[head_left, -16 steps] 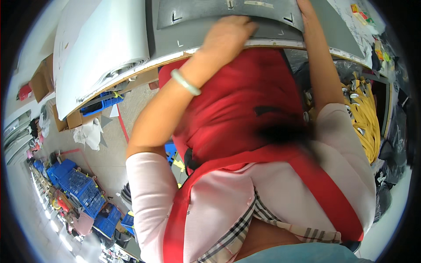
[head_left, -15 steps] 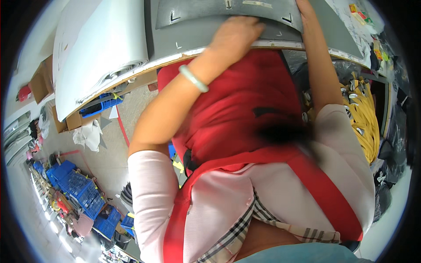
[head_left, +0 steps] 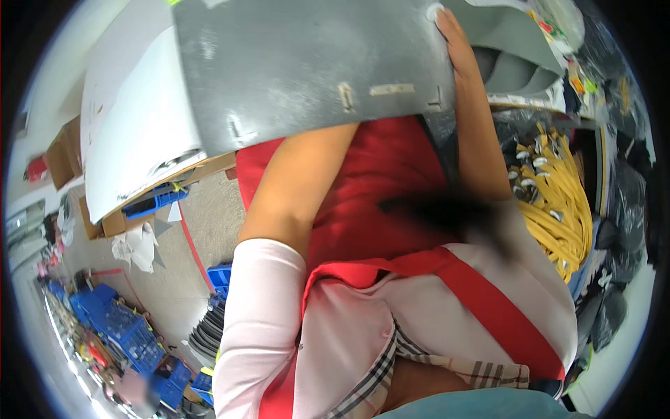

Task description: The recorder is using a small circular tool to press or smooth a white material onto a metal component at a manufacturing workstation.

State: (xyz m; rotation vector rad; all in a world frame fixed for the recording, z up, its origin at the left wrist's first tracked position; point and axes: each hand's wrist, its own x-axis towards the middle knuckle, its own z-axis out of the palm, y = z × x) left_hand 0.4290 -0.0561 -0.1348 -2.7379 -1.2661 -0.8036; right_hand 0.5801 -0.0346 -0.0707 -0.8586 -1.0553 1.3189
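A stiff grey template sheet with L-shaped cutouts and a small slot spans the top of the view, its near edge overhanging my lap. At its right edge is my right hand, closed on the sheet, with something white at a fingertip. My left forearm runs up beneath the sheet, which hides that hand and whatever it touches. Soft dark grey sheet material lies to the right of the template, rippled into folds.
Left of the template, a white sheet roll lies on the worktable. Yellow straps hang in a bundle at the right, near black plastic bags. Blue crates and a cardboard box stand at the left.
The template sheet has come toward me and now covers my left hand, which was on the grey material at its near edge. The grey material at the right has buckled into folds.
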